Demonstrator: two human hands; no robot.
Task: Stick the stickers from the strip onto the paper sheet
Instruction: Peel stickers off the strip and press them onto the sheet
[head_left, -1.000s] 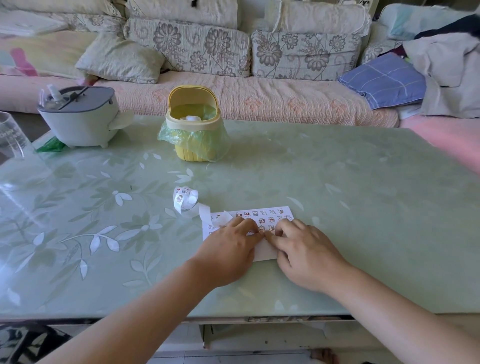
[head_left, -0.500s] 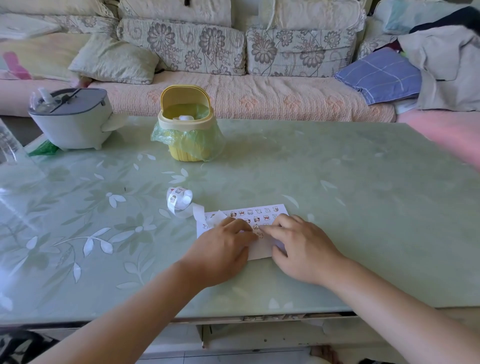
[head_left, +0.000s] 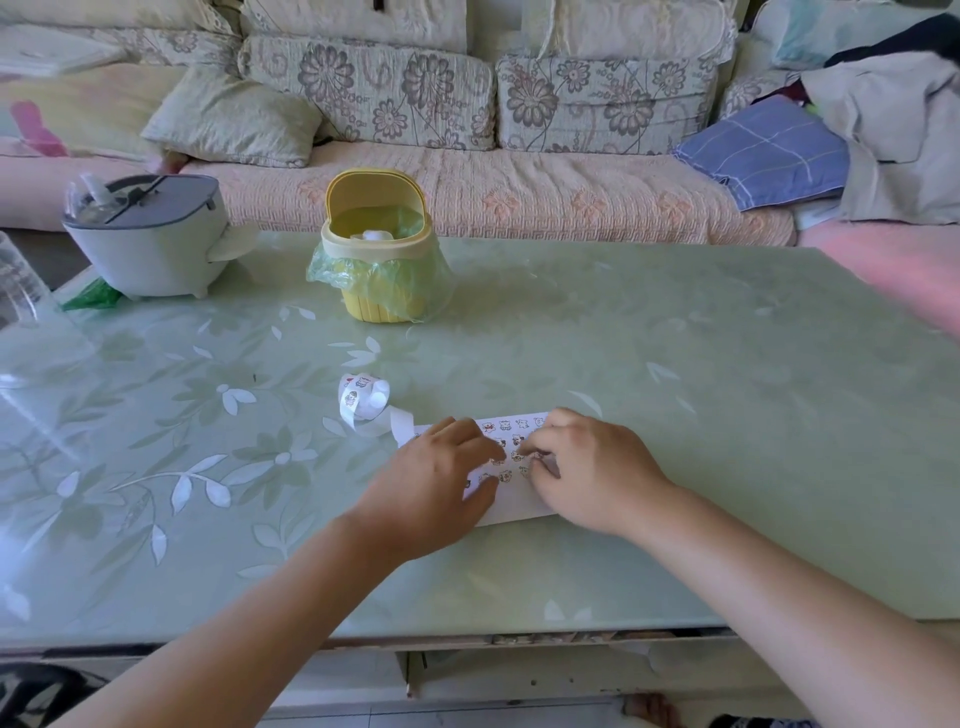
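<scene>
Stickers (head_left: 505, 427) are already covering the upper part of the paper sheet (head_left: 514, 506); I am seeing roughly three rows of them between my hands. My left hand (head_left: 434, 486) is lying on the left end of the sheet with its fingers nearly straight, pressing it onto the bench (head_left: 727, 415). My right hand (head_left: 595, 467) is resting on the right end with its fingers curled and its fingertips (head_left: 532, 448) touching the sheet at the middle row. I cannot tell whether they are pinching a sticker or only pressing one down.

The lower band of the sheet is showing bare white, so I am judging the sheet more than half filled, with room for further placement. The strip (head_left: 363, 402) is running out from under my left hand and curling into a loose coil just beside the sheet. A few stickers are showing on it, so the supply is not exhausted. Farther back, a yellow bin (head_left: 374, 250) and a grey appliance (head_left: 145, 234) are standing on the bench near the sofa (head_left: 519, 192).
</scene>
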